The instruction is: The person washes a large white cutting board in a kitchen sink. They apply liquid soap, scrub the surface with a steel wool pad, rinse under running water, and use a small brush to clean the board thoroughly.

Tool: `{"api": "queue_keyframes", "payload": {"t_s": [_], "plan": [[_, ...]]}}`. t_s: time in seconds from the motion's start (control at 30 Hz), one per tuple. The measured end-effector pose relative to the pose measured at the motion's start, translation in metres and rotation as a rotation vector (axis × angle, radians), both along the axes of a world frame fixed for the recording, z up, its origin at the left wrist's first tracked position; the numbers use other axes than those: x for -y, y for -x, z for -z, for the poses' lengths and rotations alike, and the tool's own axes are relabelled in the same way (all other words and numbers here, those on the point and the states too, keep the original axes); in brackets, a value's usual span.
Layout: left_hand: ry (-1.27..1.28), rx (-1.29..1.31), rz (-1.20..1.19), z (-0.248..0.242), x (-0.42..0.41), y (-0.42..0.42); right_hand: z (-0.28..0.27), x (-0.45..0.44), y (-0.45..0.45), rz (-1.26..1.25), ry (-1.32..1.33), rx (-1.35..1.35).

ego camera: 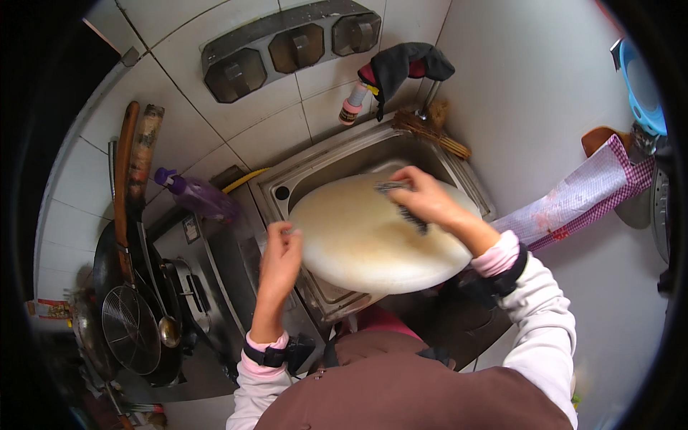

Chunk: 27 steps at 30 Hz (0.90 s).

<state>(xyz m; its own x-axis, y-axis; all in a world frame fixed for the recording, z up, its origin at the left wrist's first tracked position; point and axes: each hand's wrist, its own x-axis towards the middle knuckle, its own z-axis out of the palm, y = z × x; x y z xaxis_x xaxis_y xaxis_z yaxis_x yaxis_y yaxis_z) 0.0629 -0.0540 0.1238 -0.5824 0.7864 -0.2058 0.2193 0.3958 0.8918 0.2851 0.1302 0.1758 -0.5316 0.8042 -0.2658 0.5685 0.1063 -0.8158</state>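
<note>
A large, round, off-white board [355,231] lies over a stainless steel sink [333,156], its surface stained yellowish. My right hand [424,199] is over the upper right part of the board and grips a dark, curly scouring pad [413,217], blurred by motion. At the board's left rim is my left hand [282,250], its fingers bent; whether it touches the rim is hard to tell, and I see nothing held in it.
Left of the sink stand a purple pump bottle [201,199] and a stove [215,290] with a wok, a wire skimmer [131,328] and a ladle [169,330]. A twig brush [430,134] rests behind the sink, near a cloth-draped faucet [411,62].
</note>
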Motion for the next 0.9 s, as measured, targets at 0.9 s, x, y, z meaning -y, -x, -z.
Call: {"api": "queue_keyframes", "payload": {"t_s": [0.9], "plan": [[-0.254, 1.218, -0.4, 0.059, 0.048, 0.005, -0.039, -0.117, 0.01, -0.623, -1.329, 0.587]]}}
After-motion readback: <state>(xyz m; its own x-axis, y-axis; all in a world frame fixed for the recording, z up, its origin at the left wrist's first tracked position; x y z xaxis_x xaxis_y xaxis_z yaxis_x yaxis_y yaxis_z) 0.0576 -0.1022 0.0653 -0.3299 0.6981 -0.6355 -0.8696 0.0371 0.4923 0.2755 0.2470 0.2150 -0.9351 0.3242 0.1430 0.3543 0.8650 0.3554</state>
